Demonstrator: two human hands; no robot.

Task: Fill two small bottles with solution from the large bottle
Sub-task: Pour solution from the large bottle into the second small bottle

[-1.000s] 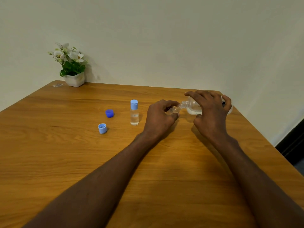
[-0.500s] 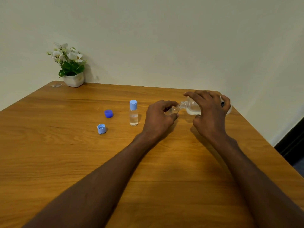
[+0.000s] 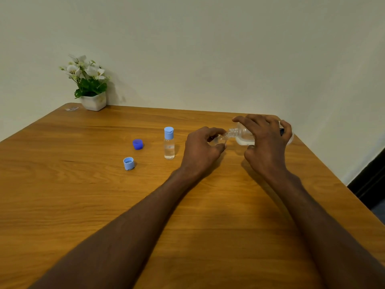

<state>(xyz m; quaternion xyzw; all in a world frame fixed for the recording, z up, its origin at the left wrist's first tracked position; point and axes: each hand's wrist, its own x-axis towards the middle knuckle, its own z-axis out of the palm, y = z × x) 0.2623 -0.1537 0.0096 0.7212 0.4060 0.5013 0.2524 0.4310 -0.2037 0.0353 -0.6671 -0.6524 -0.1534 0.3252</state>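
Clear plastic shows between the fingers of both hands. The left hand (image 3: pixel 203 150) closes its fingers around a small open bottle (image 3: pixel 218 140), which is mostly hidden inside the grip; only its mouth is seen. The right hand (image 3: pixel 265 143) grips the large bottle (image 3: pixel 242 137) from above and holds it tilted almost flat, with its threaded neck touching or just at the mouth of the small one. I judge that the pouring into this second small bottle is under way, though no stream can be seen.

Further left, a small capped bottle (image 3: pixel 169 145) stands upright on the wooden table (image 3: pixel 83 195) and looks filled already. Beyond it lie a dark blue cap (image 3: pixel 138 144) and a light blue flip cap (image 3: pixel 128 163), apart from each other. A flower pot (image 3: pixel 94 101) stands at the far left corner.

The risk is a spill: both mouths are narrow, so if the large bottle tilts more or the necks slip apart, the solution can run over the fingers onto the table. The level is hidden by the left hand, so overfilling is also possible.
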